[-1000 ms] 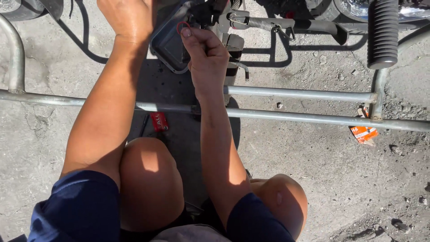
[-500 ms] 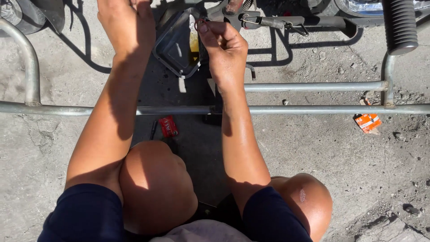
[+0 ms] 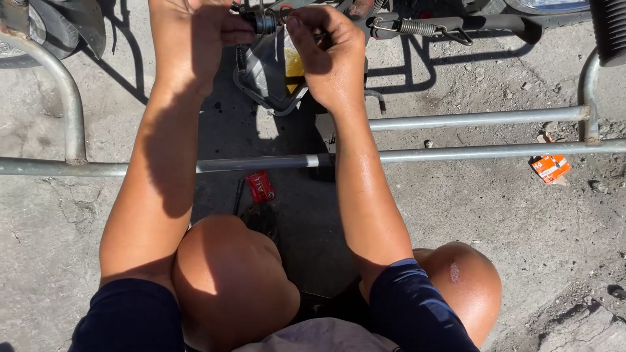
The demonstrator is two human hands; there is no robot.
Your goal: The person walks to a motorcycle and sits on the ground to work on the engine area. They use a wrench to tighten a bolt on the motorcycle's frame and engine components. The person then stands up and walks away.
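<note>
- Left hand (image 3: 195, 32): top of frame, fingers closed around a small black cylindrical part (image 3: 264, 23).
- Right hand (image 3: 326, 49): fingers pinched on the same part, above a grey housing (image 3: 267, 75).
- Red packet (image 3: 261, 186): on concrete floor (image 3: 489, 228), below steel rail (image 3: 456, 154).

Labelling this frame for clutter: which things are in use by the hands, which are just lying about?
In use:
- left hand on the small black cylindrical part
- right hand at the same part
- grey tray with yellow liquid under the hands

Lying about:
- red packet on the ground
- orange carton
- coil spring
- metal rail
</note>
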